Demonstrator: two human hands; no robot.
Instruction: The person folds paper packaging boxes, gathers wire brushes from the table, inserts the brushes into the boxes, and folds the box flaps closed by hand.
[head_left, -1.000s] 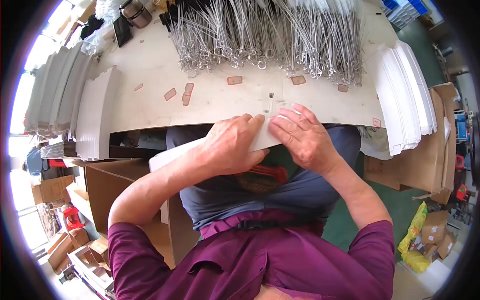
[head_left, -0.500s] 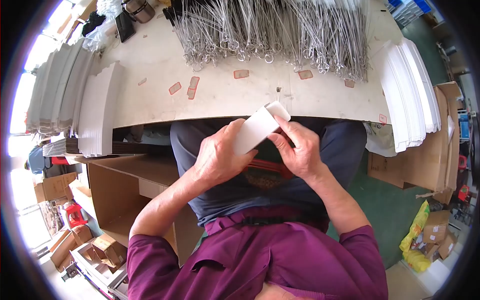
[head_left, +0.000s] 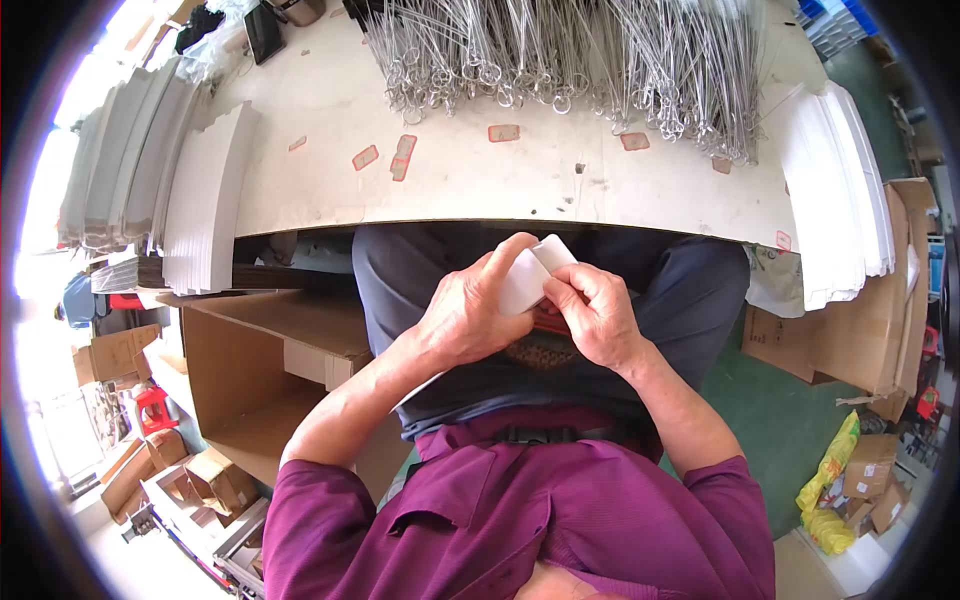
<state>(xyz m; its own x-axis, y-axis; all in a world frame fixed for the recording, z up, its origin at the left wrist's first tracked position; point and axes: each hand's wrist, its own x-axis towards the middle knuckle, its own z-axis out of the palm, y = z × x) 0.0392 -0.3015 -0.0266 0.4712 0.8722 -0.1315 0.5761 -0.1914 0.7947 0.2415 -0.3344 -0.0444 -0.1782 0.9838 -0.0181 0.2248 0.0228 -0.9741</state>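
A narrow white cardboard box (head_left: pixel 522 284) is held above my lap, just off the table's front edge. My left hand (head_left: pixel 468 312) is wrapped round its body, thumb below and fingers on top. At the box's upper right end, my right hand (head_left: pixel 600 316) pinches by the end flap (head_left: pixel 556 254), thumb and fingers pressed together. Part of the box is hidden under both hands. A white edge (head_left: pixel 420 388) shows beneath my left forearm; whether it belongs to the same box I cannot tell.
Wire pieces with ring ends (head_left: pixel 560 70) lie heaped on the table (head_left: pixel 400 200). Flat white cartons stand stacked at the left (head_left: pixel 210 200) and right (head_left: pixel 835 200). An opened brown cardboard box (head_left: pixel 235 370) sits left of my legs, another brown box (head_left: pixel 840 325) at the right.
Both hands have come closer together on the white box, the left sliding toward its flap end, so less of the box shows. The view has shifted slightly.
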